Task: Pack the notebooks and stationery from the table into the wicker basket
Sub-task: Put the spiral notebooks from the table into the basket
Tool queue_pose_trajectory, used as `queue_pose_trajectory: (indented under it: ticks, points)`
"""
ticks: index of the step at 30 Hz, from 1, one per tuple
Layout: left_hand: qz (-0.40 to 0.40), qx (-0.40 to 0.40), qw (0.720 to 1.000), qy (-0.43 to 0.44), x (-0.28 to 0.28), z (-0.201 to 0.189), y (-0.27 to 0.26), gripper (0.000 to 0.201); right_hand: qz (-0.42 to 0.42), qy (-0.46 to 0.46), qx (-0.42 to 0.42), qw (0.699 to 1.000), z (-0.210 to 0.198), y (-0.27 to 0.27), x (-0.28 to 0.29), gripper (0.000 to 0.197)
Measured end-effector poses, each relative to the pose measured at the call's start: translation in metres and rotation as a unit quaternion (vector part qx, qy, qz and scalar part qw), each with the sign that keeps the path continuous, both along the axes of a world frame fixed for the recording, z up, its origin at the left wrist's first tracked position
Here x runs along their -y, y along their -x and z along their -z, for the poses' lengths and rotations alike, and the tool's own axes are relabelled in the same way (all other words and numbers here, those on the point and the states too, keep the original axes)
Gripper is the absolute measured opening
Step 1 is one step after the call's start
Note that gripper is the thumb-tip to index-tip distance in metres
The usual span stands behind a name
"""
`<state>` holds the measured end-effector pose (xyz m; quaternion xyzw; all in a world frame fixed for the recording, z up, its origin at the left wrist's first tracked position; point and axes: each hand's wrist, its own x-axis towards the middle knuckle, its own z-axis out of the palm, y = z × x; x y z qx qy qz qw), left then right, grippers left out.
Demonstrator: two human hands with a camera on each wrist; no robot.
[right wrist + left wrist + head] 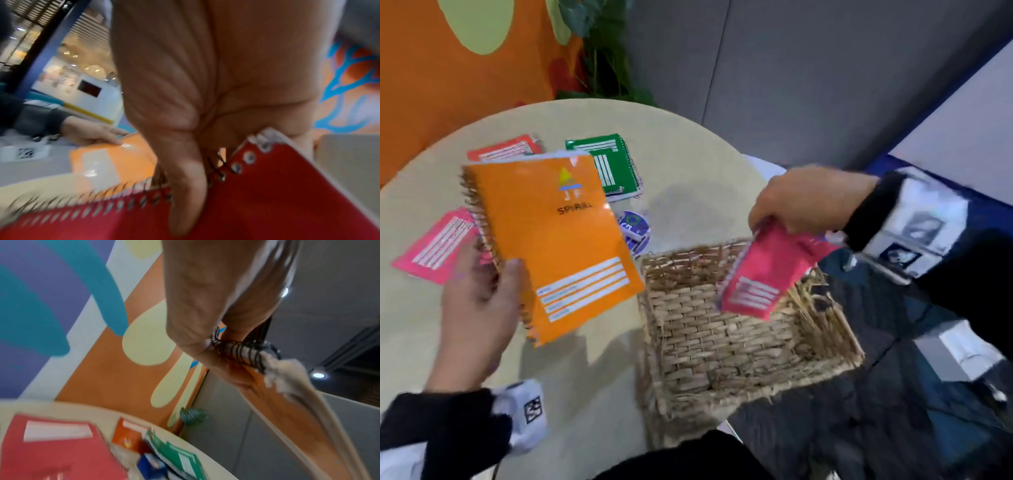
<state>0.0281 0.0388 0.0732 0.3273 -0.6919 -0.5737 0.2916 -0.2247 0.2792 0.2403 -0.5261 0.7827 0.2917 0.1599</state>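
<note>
The wicker basket [739,346] sits at the desk's [688,161] near edge, nothing in it yet. Above its far rim the right hand [804,198] has its grip pinched on a red notebook [756,277], hanging spine-up, likely for lowering in. Left of the basket, the left hand [479,298] clasps an orange notebook [554,236] by its coil, probably next. The right wrist view shows the thumb [185,186] across the red cover; the head view hides that.

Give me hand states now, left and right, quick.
Left hand: closed, gripping the orange spiral notebook at its spiral edge, lifted off the table.
Right hand: closed, gripping the red spiral notebook over the wicker basket.
</note>
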Motion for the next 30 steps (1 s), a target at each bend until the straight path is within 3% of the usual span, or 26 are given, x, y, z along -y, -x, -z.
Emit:
queue_pose_trajectory:
  ticks: [3,6,9,13,16,18,19,20,21,22,23,27,30]
  points:
    - [0.067,0.016,0.998,-0.009,-0.044,-0.007,0.009,0.034,-0.010,-0.113,0.018,0.993,0.048,-0.023,0.014,0.015]
    - [0.102,0.016,0.994,-0.035,-0.057,0.003,0.006,0.034,-0.035,-0.217,0.017,0.975,0.120,-0.029,0.024,0.022]
    - [0.118,0.005,0.992,-0.041,-0.071,-0.003,0.005,0.031,-0.096,-0.260,0.019,0.961,0.174,-0.026,0.026,0.027]
    - [0.110,0.010,0.992,-0.060,-0.076,-0.005,0.002,0.025,-0.172,-0.226,0.047,0.958,0.196,-0.015,0.022,0.032]
    - [0.116,0.025,0.991,-0.069,-0.082,-0.011,0.003,0.025,-0.057,-0.109,0.111,0.986,0.189,-0.007,0.012,0.046]
    - [0.130,0.036,0.988,-0.081,-0.086,-0.017,0.007,0.027,0.053,0.046,0.220,0.973,0.171,0.000,0.000,0.064]
    - [0.139,0.040,0.986,-0.081,-0.089,-0.021,0.011,0.029,0.133,0.122,0.311,0.933,0.157,0.002,-0.007,0.076]
    - [0.153,0.038,0.984,-0.078,-0.092,-0.023,0.016,0.030,0.211,0.184,0.425,0.861,0.144,0.003,-0.016,0.085]
    - [0.172,0.034,0.982,-0.076,-0.096,-0.026,0.022,0.032,0.277,0.231,0.526,0.770,0.131,-0.001,-0.026,0.085]
    - [0.194,0.032,0.978,-0.070,-0.101,-0.029,0.028,0.033,0.320,0.258,0.599,0.687,0.122,-0.007,-0.036,0.077]
    - [0.217,0.031,0.973,-0.067,-0.106,-0.032,0.035,0.034,0.345,0.274,0.638,0.632,0.117,-0.012,-0.044,0.066]
    - [0.289,0.051,0.953,-0.079,-0.119,-0.036,0.053,0.037,0.440,0.355,0.624,0.540,0.118,-0.021,-0.074,0.039]
    - [0.302,0.100,0.947,-0.052,-0.113,-0.029,0.050,0.044,0.495,0.340,0.613,0.514,0.134,-0.006,-0.106,0.050]
